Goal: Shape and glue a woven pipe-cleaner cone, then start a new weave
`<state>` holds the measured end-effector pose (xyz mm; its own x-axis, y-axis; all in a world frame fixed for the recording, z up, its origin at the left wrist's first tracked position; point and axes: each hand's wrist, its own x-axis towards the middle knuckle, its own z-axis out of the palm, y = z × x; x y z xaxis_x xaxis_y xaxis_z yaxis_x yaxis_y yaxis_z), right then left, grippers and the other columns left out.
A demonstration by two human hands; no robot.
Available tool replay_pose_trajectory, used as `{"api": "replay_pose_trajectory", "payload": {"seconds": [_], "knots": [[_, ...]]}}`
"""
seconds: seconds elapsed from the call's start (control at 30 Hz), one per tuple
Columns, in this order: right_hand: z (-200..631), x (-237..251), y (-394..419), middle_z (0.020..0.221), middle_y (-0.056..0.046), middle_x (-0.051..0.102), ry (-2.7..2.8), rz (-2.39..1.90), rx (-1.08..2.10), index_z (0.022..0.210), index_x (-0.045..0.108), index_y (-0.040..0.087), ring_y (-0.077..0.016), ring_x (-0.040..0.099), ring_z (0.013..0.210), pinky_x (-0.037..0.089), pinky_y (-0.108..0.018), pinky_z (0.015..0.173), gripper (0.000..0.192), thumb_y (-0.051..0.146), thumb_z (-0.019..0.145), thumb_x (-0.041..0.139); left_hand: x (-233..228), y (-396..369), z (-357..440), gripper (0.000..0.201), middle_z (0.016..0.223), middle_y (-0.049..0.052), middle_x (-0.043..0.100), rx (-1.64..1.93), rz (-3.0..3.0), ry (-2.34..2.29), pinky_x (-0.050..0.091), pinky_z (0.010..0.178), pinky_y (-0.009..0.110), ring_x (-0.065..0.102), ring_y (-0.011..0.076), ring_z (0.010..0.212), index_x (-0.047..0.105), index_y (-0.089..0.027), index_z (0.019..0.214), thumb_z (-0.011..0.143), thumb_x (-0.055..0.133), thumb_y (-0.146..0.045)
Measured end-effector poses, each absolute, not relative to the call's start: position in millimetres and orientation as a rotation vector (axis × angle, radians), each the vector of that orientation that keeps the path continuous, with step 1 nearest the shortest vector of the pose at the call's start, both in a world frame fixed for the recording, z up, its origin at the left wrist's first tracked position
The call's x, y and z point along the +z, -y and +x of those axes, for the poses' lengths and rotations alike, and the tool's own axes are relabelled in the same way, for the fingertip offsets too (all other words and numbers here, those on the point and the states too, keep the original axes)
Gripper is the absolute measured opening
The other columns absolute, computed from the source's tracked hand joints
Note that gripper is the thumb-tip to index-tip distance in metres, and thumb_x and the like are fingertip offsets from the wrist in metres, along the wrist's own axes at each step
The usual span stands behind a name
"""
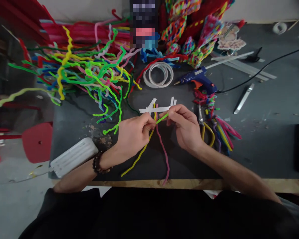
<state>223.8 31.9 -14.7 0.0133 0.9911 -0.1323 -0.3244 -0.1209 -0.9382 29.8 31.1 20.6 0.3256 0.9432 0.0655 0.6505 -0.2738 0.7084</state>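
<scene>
Between my two hands runs a short lime-green pipe cleaner (162, 118). My left hand (135, 131) pinches its lower end, fingers closed, and my right hand (185, 126) grips the upper end between thumb and fingers. Under them, a yellow pipe cleaner (136, 161) and a pink pipe cleaner (164, 152) lie lengthwise on the table, spreading apart toward its front edge. Their far ends meet white strips (159, 109) that look like tape. Fingers partly hide the spot where the pipe cleaners come together.
A tangled heap of coloured pipe cleaners (89, 73) covers the back left. Beyond my hands are white rings (158, 75) and a blue glue gun (199, 79) with a black cord. Scissors (200, 114) lie right, tweezers (244, 98) farther right. A white case (74, 156) sits front left.
</scene>
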Motion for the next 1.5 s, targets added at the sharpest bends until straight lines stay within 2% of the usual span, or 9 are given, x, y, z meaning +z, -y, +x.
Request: {"api": "replay_pose_trajectory", "payload": {"seconds": [0.13,0.27,0.43,0.6,0.8,1.07,1.33,1.4,1.5], "knots": [[223,-11,-35,0.090,0.001,0.075,0.740,-1.050,1.560,0.086,0.064,0.023,-0.0081,0.062,0.060,0.040,-0.022,0.050,0.018,0.035,0.093,0.076,29,-29,33,0.011,0.091,-0.003,0.082,0.640,1.895,-1.396,0.050,0.072,0.025,0.078,0.0148,0.084,0.069,-0.021,0.103,0.098,0.061,-0.015],[229,-9,-36,0.089,0.004,0.073,0.746,-1.007,1.504,0.088,0.060,0.025,-0.0053,0.054,0.051,0.037,-0.021,0.046,0.023,0.038,0.090,0.079,38,-34,32,0.027,0.094,-0.001,0.082,0.568,1.780,-1.351,0.044,0.061,0.024,0.069,0.0108,0.066,0.061,-0.021,0.129,0.105,0.060,-0.033],[232,-15,-38,0.092,0.004,0.075,0.725,-1.000,1.505,0.090,0.057,0.025,-0.0035,0.046,0.043,0.035,-0.022,0.042,0.024,0.041,0.094,0.075,37,-46,29,0.019,0.077,-0.002,0.077,0.484,1.608,-1.288,0.043,0.063,0.023,0.067,0.0099,0.065,0.062,-0.019,0.094,0.107,0.052,-0.027],[226,-11,-30,0.089,0.004,0.076,0.733,-0.976,1.531,0.091,0.055,0.026,-0.0048,0.050,0.041,0.038,-0.022,0.040,0.028,0.045,0.095,0.074,25,-54,23,0.013,0.071,-0.004,0.073,0.457,1.840,-1.316,0.044,0.069,0.026,0.065,0.0116,0.064,0.064,-0.021,0.089,0.100,0.057,-0.019],[216,7,-15,0.082,0.003,0.073,0.716,-1.008,1.569,0.089,0.057,0.023,-0.0005,0.035,0.033,0.018,-0.022,0.034,0.020,0.035,0.100,0.068,10,-49,22,0.023,0.074,0.000,0.069,0.384,2.286,-1.463,0.037,0.064,0.029,0.064,0.0163,0.069,0.069,-0.022,0.089,0.088,0.053,-0.006],[230,-3,-37,0.082,0.005,0.071,0.614,-1.030,1.561,0.085,0.057,0.022,0.0009,0.030,0.035,0.024,-0.021,0.036,0.021,0.033,0.095,0.073,22,-27,31,0.028,0.079,-0.003,0.073,0.445,2.234,-1.305,0.042,0.065,0.027,0.067,0.0135,0.071,0.067,-0.021,0.088,0.086,0.049,0.000],[225,-16,-25,0.113,-0.001,0.078,0.995,-0.944,1.438,0.115,0.065,0.030,-0.0109,0.069,0.067,0.056,-0.027,0.061,0.036,0.050,0.090,0.080,31,-33,30,0.020,0.070,-0.004,0.071,0.522,2.068,-1.318,0.041,0.063,0.026,0.063,0.0118,0.061,0.068,-0.021,0.083,0.095,0.056,-0.011],[224,-18,-22,0.108,-0.002,0.078,1.097,-0.984,1.430,0.119,0.069,0.028,-0.0118,0.070,0.072,0.059,-0.027,0.066,0.038,0.045,0.088,0.084,32,-33,30,0.020,0.070,-0.004,0.071,0.496,2.056,-1.299,0.040,0.062,0.026,0.062,0.0116,0.060,0.068,-0.021,0.083,0.094,0.057,-0.010],[225,-21,-20,0.089,0.001,0.077,1.164,-0.993,1.420,0.104,0.076,0.025,-0.0112,0.068,0.068,0.057,-0.025,0.064,0.024,0.039,0.087,0.085,32,-33,30,0.021,0.072,-0.003,0.072,0.460,2.049,-1.272,0.039,0.062,0.027,0.063,0.0123,0.061,0.068,-0.021,0.083,0.093,0.056,-0.008]]}}
